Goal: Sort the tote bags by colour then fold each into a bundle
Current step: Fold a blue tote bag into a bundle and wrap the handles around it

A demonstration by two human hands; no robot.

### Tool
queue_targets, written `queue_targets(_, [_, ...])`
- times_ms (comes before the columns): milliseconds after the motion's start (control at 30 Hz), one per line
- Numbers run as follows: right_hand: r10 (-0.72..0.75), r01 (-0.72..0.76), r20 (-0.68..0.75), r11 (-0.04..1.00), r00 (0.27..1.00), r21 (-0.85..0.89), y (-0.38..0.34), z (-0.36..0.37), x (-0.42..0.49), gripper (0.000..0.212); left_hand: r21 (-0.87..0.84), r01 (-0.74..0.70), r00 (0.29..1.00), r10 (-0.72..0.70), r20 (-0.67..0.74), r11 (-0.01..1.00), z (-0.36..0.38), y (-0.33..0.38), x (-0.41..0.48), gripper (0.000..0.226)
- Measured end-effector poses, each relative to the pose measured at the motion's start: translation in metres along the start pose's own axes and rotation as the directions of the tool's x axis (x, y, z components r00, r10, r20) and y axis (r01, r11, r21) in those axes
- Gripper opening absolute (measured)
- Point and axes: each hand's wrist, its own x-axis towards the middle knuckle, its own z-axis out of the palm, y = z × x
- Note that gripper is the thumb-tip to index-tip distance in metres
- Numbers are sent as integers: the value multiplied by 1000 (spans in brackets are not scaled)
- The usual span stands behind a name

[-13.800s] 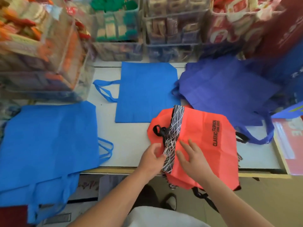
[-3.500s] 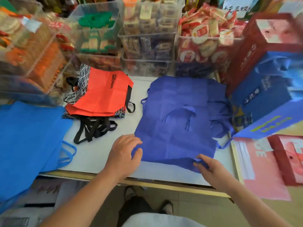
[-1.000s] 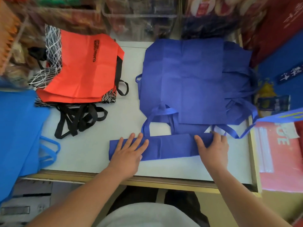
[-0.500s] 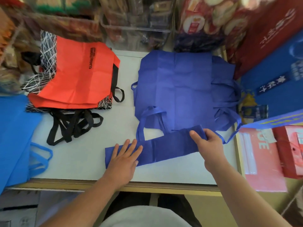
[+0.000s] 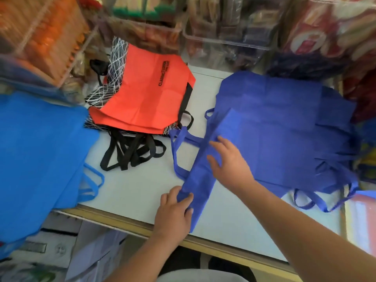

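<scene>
Two hands are on one dark blue tote bag [image 5: 200,178] right now, and it is folded into a long narrow strip that runs slantwise across the white table [image 5: 138,190], its near end down by the front edge and its far end lying up over the pile of dark blue tote bags [image 5: 289,123] on the right. Left hand [image 5: 173,214] has the near end, thumb on top and fingers curled under, pinching the cloth just inside the table edge. Right hand [image 5: 232,163] is further up the strip, palm down, fingers spread and flat, pressing where the strip meets the pile. Off the strip's left side its loop handles [image 5: 189,140] trail out loose on the bare tabletop. That blue pile sits flat on the right half of the table, several layers deep, with more handles spilling off its right and near edges. Over to the left at the back lie the orange tote bags [image 5: 146,94], stacked flat with black lettering on the top one and a black-and-white line pattern showing along the edges, their black handles [image 5: 130,149] tangled toward the front, close to the blue loops but apart from them. Far left, the light blue tote bags [image 5: 40,155] hang over the table's corner. Clear bins [image 5: 223,43] of packets stand blurred along the back
</scene>
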Motion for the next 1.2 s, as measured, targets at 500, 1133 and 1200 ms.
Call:
queue_targets(500, [75, -91, 533, 996, 843, 4, 8, 5, -28, 48, -646, 399, 916, -316, 247, 651, -40, 21, 4, 38])
queue_targets(1133, [105, -255, 327, 850, 939, 460, 14, 8, -89, 23, -764, 303, 951, -135, 278, 570, -95, 67, 17, 30])
queue_targets(1200, [180, -341, 405, 864, 896, 370, 13, 6, -83, 34, -733, 271, 955, -78, 286, 624, -85, 61, 18, 22])
